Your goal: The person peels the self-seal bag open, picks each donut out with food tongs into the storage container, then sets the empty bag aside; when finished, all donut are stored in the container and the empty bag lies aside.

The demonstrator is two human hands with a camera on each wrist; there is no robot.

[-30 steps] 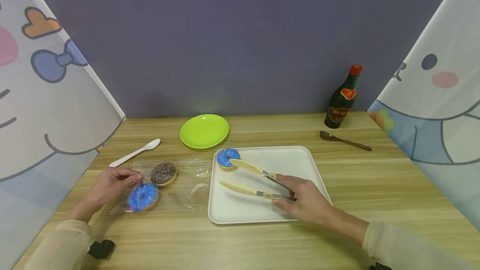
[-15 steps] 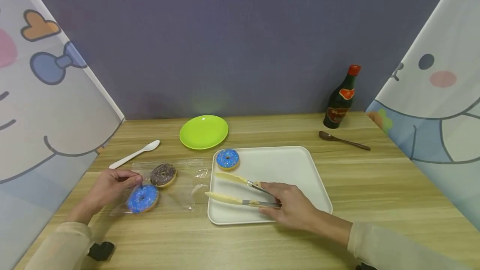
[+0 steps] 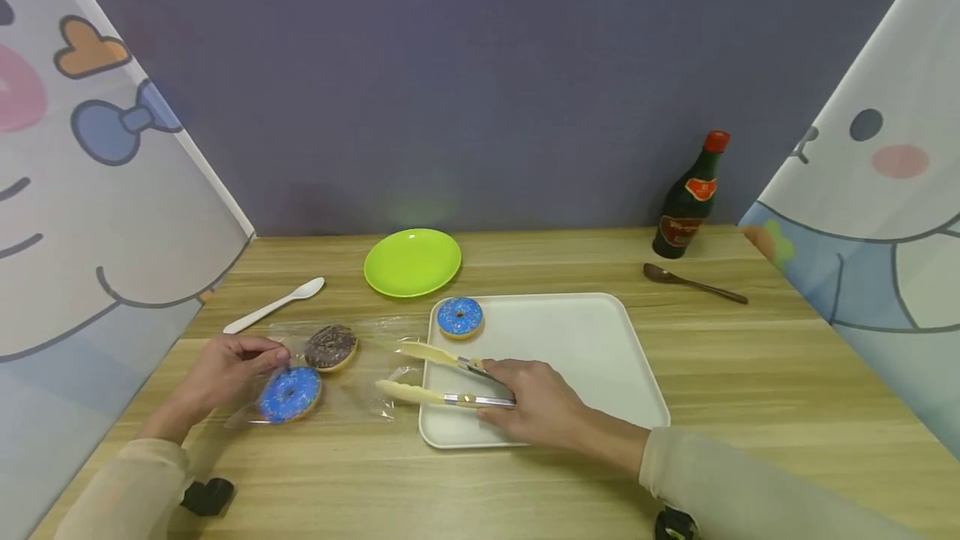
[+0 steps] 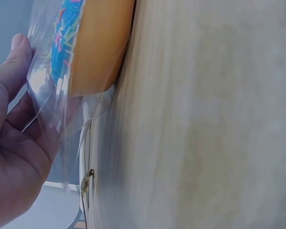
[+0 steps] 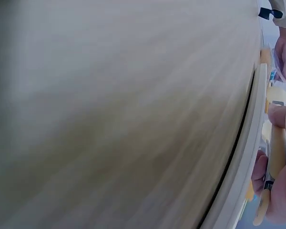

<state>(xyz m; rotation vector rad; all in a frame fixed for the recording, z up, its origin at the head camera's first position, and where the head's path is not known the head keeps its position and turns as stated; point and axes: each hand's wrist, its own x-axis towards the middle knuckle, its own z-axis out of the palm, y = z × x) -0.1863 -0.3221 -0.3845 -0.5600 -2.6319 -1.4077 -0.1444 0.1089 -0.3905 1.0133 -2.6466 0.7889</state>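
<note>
A clear plastic bag (image 3: 363,361) lies at the left, with a blue sprinkled donut (image 3: 282,408) and a chocolate donut (image 3: 318,350) in it. My left hand (image 3: 217,382) pinches the bag's film beside the blue donut; the left wrist view shows the film (image 4: 50,114) between thumb and fingers. My right hand (image 3: 540,407) grips tongs (image 3: 412,392) with pale yellow tips, spread apart with nothing between them. The tips reach past the left rim of a white tray (image 3: 570,348), over the bag's right end. Another blue donut (image 3: 450,325) sits in the tray's far left corner.
A green plate (image 3: 412,263) stands behind the tray. To the left lies a white spoon (image 3: 277,305). A dark bottle with a red cap (image 3: 684,219) stands at the back right, near a brown spoon (image 3: 693,283). A grey panel closes the back.
My right hand has carried the tongs leftward and slightly nearer, from over the tray to the bag's right end. The left hand and the donuts have stayed in place.
</note>
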